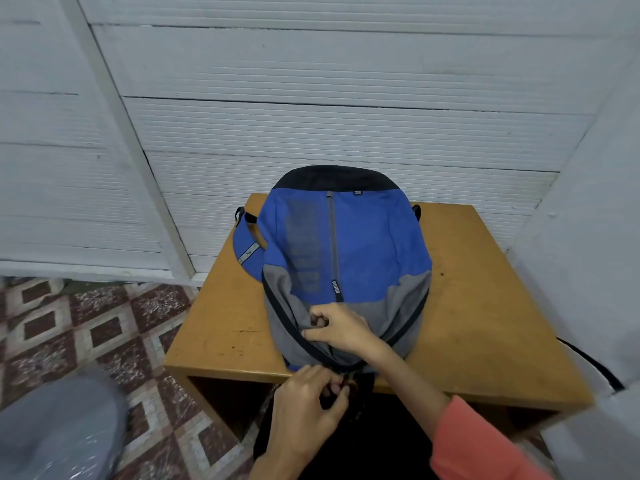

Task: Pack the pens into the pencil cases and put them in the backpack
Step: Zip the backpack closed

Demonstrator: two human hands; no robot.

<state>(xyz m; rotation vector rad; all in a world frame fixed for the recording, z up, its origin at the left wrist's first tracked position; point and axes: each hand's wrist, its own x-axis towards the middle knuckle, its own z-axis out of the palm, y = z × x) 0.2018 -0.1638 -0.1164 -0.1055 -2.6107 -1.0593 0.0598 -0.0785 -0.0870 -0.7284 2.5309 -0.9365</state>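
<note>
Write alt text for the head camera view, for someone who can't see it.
A blue and grey backpack lies on a wooden table; at its near end the right hand grips the grey fabric while the left hand pinches what looks like the zipper pull. White panelled walls stand behind.

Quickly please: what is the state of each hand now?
Left hand: pinches the zipper.
Right hand: grips the backpack's grey fabric.
</note>
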